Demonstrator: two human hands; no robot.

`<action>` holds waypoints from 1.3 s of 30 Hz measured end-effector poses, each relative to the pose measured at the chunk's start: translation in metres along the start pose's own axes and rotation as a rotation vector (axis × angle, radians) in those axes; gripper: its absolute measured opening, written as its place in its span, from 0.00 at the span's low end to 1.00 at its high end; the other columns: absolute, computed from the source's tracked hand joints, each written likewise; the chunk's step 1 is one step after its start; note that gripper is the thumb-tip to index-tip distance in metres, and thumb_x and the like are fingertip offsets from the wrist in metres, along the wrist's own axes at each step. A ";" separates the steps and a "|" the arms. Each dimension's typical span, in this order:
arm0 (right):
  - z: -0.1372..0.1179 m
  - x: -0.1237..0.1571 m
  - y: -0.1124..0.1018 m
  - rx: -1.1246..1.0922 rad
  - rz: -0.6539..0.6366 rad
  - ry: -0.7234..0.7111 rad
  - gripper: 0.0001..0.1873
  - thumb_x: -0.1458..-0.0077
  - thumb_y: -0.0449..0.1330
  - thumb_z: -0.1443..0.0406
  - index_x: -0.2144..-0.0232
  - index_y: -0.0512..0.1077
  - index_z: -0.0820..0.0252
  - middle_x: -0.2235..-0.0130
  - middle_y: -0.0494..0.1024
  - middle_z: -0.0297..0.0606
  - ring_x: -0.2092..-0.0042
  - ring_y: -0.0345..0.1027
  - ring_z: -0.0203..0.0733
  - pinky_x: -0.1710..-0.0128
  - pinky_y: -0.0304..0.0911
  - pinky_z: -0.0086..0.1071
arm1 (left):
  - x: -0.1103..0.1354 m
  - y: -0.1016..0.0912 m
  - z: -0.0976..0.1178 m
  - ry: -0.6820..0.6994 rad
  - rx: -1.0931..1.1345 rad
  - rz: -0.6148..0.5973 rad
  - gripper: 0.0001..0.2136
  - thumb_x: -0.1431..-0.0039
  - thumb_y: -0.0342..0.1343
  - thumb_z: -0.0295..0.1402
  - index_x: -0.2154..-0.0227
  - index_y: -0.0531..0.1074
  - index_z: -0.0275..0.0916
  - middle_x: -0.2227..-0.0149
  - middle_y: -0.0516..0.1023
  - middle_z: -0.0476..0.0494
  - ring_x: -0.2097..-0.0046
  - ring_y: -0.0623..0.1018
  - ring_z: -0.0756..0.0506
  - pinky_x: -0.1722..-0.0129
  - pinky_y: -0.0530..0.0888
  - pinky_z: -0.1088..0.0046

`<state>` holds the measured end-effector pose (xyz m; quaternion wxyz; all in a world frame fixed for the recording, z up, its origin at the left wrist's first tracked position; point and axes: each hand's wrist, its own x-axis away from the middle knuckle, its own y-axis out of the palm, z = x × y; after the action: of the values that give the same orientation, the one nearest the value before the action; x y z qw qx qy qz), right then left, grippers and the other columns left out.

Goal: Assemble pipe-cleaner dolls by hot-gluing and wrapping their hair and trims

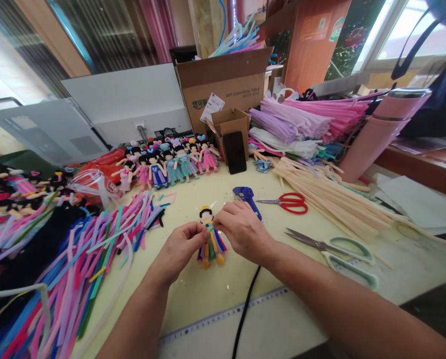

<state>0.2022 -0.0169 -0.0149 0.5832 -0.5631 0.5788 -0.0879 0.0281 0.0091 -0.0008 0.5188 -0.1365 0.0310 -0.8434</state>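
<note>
A small black-haired doll in a multicoloured striped skirt (pixel 212 243) is over the pale yellow worktop (pixel 187 299), one side pinched by the left hand (pixel 181 248); whether the right hand (pixel 242 229) grips its shoulder, I cannot tell. Too hard a tug could loosen its parts.
</note>
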 end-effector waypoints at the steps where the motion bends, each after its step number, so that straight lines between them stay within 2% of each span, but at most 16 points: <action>1: 0.000 0.000 0.000 -0.002 0.004 0.005 0.09 0.39 0.52 0.69 0.70 0.71 0.60 0.68 0.72 0.39 0.64 0.59 0.42 0.62 0.50 0.35 | 0.000 0.000 -0.001 -0.003 0.011 -0.002 0.14 0.55 0.62 0.43 0.80 0.68 0.38 0.82 0.72 0.50 0.78 0.68 0.50 0.74 0.65 0.72; 9: -0.002 0.000 0.002 -0.062 0.003 0.026 0.09 0.40 0.52 0.70 0.70 0.70 0.60 0.68 0.71 0.39 0.64 0.61 0.41 0.62 0.52 0.35 | -0.003 0.000 -0.004 0.019 0.101 0.116 0.14 0.57 0.63 0.43 0.78 0.71 0.37 0.80 0.70 0.52 0.77 0.66 0.51 0.75 0.63 0.74; 12: -0.006 0.001 0.007 -0.137 0.013 0.039 0.09 0.40 0.51 0.70 0.71 0.68 0.60 0.70 0.69 0.38 0.65 0.61 0.41 0.63 0.55 0.34 | -0.004 0.002 -0.004 0.028 0.194 0.176 0.14 0.61 0.65 0.41 0.80 0.71 0.36 0.82 0.67 0.54 0.78 0.62 0.53 0.76 0.61 0.76; 17: -0.013 0.003 0.016 -0.268 0.037 0.109 0.08 0.40 0.49 0.70 0.71 0.65 0.59 0.69 0.66 0.37 0.66 0.62 0.39 0.66 0.58 0.31 | -0.002 0.009 0.000 -0.029 0.374 0.207 0.16 0.64 0.67 0.41 0.82 0.67 0.37 0.83 0.66 0.55 0.80 0.64 0.54 0.79 0.62 0.77; 23: -0.013 0.003 0.017 -0.236 0.085 0.169 0.03 0.41 0.55 0.67 0.64 0.68 0.58 0.66 0.70 0.36 0.65 0.64 0.37 0.67 0.59 0.29 | 0.002 0.016 -0.002 -0.032 0.481 0.161 0.15 0.60 0.67 0.39 0.81 0.67 0.37 0.84 0.64 0.55 0.81 0.64 0.53 0.82 0.64 0.77; 27: -0.011 0.003 0.013 -0.233 0.104 0.143 0.04 0.41 0.56 0.66 0.67 0.72 0.57 0.68 0.70 0.34 0.65 0.65 0.36 0.67 0.59 0.27 | 0.003 0.018 -0.003 -0.049 0.531 0.151 0.15 0.61 0.67 0.39 0.82 0.66 0.38 0.84 0.63 0.56 0.81 0.64 0.53 0.82 0.63 0.77; 32: -0.005 0.001 0.005 -0.281 0.111 0.083 0.06 0.42 0.58 0.67 0.69 0.75 0.58 0.69 0.69 0.35 0.66 0.65 0.34 0.66 0.60 0.27 | 0.004 0.010 0.001 -0.034 0.416 0.093 0.15 0.59 0.67 0.41 0.82 0.70 0.37 0.83 0.65 0.54 0.80 0.63 0.53 0.79 0.64 0.76; 39: 0.001 -0.001 -0.001 -0.371 0.007 -0.047 0.06 0.43 0.59 0.69 0.69 0.77 0.58 0.71 0.70 0.35 0.67 0.67 0.35 0.67 0.61 0.26 | 0.001 -0.006 -0.002 -0.041 0.232 -0.071 0.14 0.60 0.67 0.41 0.82 0.73 0.36 0.82 0.70 0.50 0.77 0.67 0.51 0.76 0.63 0.74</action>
<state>0.2033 -0.0164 -0.0137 0.4833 -0.6609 0.5731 0.0355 0.0219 0.0112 -0.0019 0.5012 -0.0937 -0.0820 -0.8563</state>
